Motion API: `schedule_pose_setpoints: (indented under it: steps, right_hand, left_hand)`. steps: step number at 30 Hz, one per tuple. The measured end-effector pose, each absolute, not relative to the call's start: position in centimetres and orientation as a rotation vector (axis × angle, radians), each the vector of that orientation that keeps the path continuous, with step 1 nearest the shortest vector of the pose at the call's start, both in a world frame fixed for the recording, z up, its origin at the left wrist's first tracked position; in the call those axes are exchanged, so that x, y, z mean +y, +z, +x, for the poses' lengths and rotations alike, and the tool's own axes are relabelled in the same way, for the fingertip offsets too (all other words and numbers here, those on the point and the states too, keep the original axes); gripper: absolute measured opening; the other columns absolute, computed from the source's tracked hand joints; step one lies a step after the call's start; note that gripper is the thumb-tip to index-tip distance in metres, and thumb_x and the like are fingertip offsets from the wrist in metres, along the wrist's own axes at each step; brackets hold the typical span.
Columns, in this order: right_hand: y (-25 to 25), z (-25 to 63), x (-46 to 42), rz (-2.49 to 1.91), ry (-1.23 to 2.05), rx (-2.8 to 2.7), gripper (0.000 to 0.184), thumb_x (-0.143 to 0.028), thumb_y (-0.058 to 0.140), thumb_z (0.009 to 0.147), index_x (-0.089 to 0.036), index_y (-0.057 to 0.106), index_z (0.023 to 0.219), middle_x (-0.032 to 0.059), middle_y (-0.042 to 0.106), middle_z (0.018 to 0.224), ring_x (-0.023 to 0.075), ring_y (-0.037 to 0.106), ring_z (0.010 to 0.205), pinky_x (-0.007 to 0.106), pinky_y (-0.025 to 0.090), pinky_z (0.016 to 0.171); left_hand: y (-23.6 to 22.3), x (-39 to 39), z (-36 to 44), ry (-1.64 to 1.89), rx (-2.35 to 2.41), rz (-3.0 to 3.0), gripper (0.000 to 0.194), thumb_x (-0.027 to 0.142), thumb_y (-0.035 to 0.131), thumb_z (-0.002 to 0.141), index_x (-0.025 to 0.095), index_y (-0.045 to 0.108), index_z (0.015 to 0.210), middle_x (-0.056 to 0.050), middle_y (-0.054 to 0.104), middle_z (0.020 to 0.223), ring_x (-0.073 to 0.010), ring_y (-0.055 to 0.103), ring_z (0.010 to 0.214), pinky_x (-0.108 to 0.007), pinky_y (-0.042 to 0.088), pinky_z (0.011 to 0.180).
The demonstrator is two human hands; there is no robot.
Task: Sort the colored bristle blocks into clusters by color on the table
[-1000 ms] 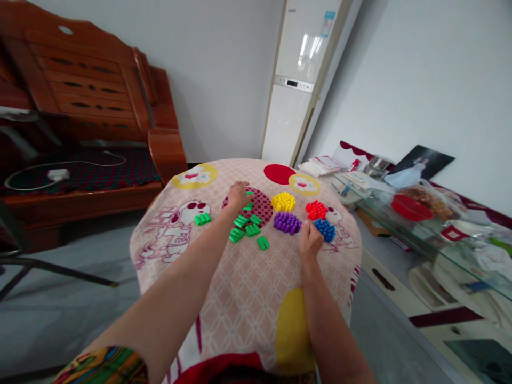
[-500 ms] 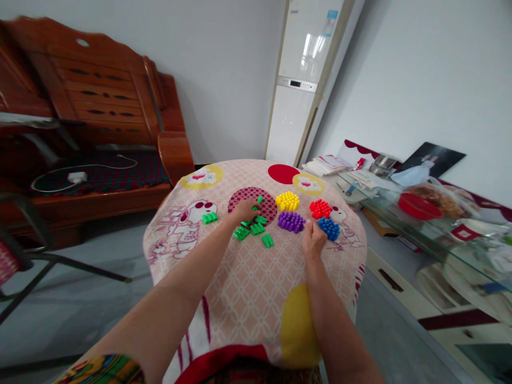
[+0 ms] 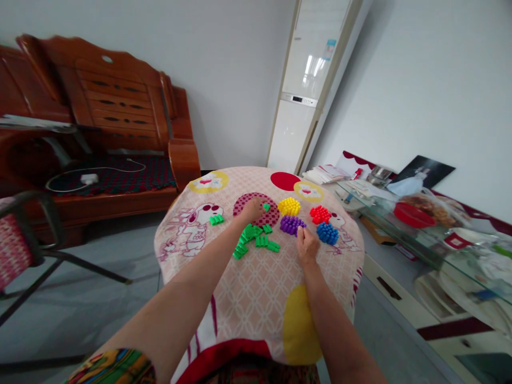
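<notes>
My left hand is over the dark pink circle printed on the tablecloth. Its fingers are curled down and mostly hidden; what they hold, if anything, does not show. Just right of it lies a small green plastic piece. Nearer me is a loose pile of green pieces, and a short green row lies to the left. My right hand is closed by the near edge of the purple cluster, its grip hidden. Yellow, red and blue clusters stand close by.
A patterned cloth covers the round table. Left are a wooden bench with a white charger and a metal-framed chair. Right stands a glass-topped cabinet with a red bowl. A tall white appliance stands behind.
My left hand has moved away from me off the green pile, uncovering more of it. My right hand has shifted slightly left, away from the blue cluster. The whole view has tilted a little.
</notes>
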State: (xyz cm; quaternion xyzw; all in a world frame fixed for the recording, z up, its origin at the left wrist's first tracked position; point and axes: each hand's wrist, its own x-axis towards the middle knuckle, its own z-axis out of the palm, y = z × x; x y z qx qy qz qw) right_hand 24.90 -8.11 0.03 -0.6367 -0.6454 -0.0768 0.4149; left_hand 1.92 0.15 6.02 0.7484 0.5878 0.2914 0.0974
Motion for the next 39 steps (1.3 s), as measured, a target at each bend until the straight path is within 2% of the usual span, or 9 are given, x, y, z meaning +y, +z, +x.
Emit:
schedule_pose_setpoints:
  steps: [4,11,14,18,20,24,28,31,39]
  right_hand:
    - [-0.3,24.9,-8.2,-1.596,-0.203,-1.662,0.047,-0.040,0.033,0.100,-0.020,0.055,0.063,0.0032,0.055,0.057,0.0132,0.041,0.052,0.028,0.025,0.057]
    - [-0.3,24.7,-8.2,-1.582,-0.220,-1.773,0.045,-0.036,0.036,0.101,-0.018,0.059,0.066,0.0039,0.058,0.060,0.0130,0.045,0.054,0.027,0.027,0.058]
    - [0.4,24.0,-8.7,-1.575,-0.193,-1.923,0.040,-0.031,0.041,0.101,-0.016,0.064,0.072,0.0054,0.064,0.068,0.0130,0.052,0.060,0.026,0.029,0.061]
    - [1.5,21.7,-10.3,-1.597,-0.101,-2.177,0.026,-0.029,0.051,0.099,-0.018,0.071,0.085,0.0076,0.071,0.086,0.0156,0.061,0.074,0.026,0.033,0.065]
    - [1.9,20.5,-11.4,-1.601,-0.034,-2.246,0.024,-0.030,0.055,0.097,-0.020,0.072,0.085,0.0075,0.072,0.088,0.0168,0.062,0.076,0.027,0.034,0.066]
    - [2.1,19.4,-13.0,-1.483,0.161,-2.285,0.025,-0.028,0.058,0.094,-0.021,0.068,0.072,0.0032,0.069,0.076,0.0152,0.058,0.069,0.026,0.032,0.062]
    - [1.3,20.4,-13.6,-1.401,0.354,-2.061,0.040,-0.033,0.053,0.093,-0.020,0.051,0.055,-0.0026,0.051,0.054,0.0116,0.046,0.056,0.025,0.027,0.056]
    - [0.5,21.2,-13.9,-1.395,0.435,-1.813,0.040,-0.036,0.047,0.091,-0.021,0.043,0.054,-0.0044,0.043,0.050,0.0111,0.042,0.053,0.025,0.028,0.055]
    - [0.2,21.4,-14.2,-1.419,0.465,-1.652,0.038,-0.044,0.045,0.086,-0.022,0.043,0.056,-0.0041,0.043,0.051,0.0114,0.041,0.053,0.026,0.029,0.057]
  left_hand:
    - [5.0,2.1,3.6,0.782,1.657,2.270,0.048,0.011,0.066,0.073,0.016,0.068,0.120,-0.015,0.067,0.131,-0.0265,0.060,0.125,-0.035,0.045,0.108]
    - [4.6,1.9,4.1,0.658,1.537,2.346,0.023,0.016,0.067,0.072,0.023,0.077,0.091,-0.005,0.078,0.099,-0.0224,0.070,0.098,-0.030,0.052,0.095]
    - [4.3,-0.5,3.8,0.626,1.450,2.385,0.016,0.017,0.066,0.073,0.023,0.077,0.082,-0.004,0.078,0.092,-0.0214,0.070,0.091,-0.028,0.052,0.090]
    - [4.0,-4.0,2.8,0.669,1.332,2.361,0.018,0.015,0.064,0.073,0.022,0.077,0.083,-0.004,0.078,0.091,-0.0208,0.070,0.088,-0.028,0.052,0.087]
    - [4.1,-5.3,2.1,0.659,1.313,2.334,0.020,0.014,0.063,0.072,0.022,0.077,0.083,-0.003,0.078,0.090,-0.0199,0.070,0.087,-0.027,0.052,0.085]
    - [4.6,-7.4,0.5,0.704,1.353,2.244,0.025,0.011,0.061,0.072,0.020,0.077,0.089,-0.003,0.078,0.092,-0.0185,0.070,0.084,-0.026,0.052,0.080]
    - [4.2,-8.9,-1.3,1.045,1.563,2.051,0.026,0.016,0.056,0.081,0.019,0.076,0.098,-0.005,0.078,0.100,-0.0187,0.070,0.088,-0.028,0.053,0.083]
    - [3.2,-9.8,-2.6,1.167,1.739,1.919,0.024,0.018,0.057,0.082,0.019,0.076,0.096,-0.006,0.078,0.100,-0.0191,0.070,0.087,-0.029,0.054,0.082]
    - [2.2,-11.3,-4.2,1.024,1.807,1.911,0.025,0.034,0.060,0.084,0.021,0.077,0.095,-0.006,0.079,0.091,-0.0202,0.070,0.080,-0.031,0.054,0.079]
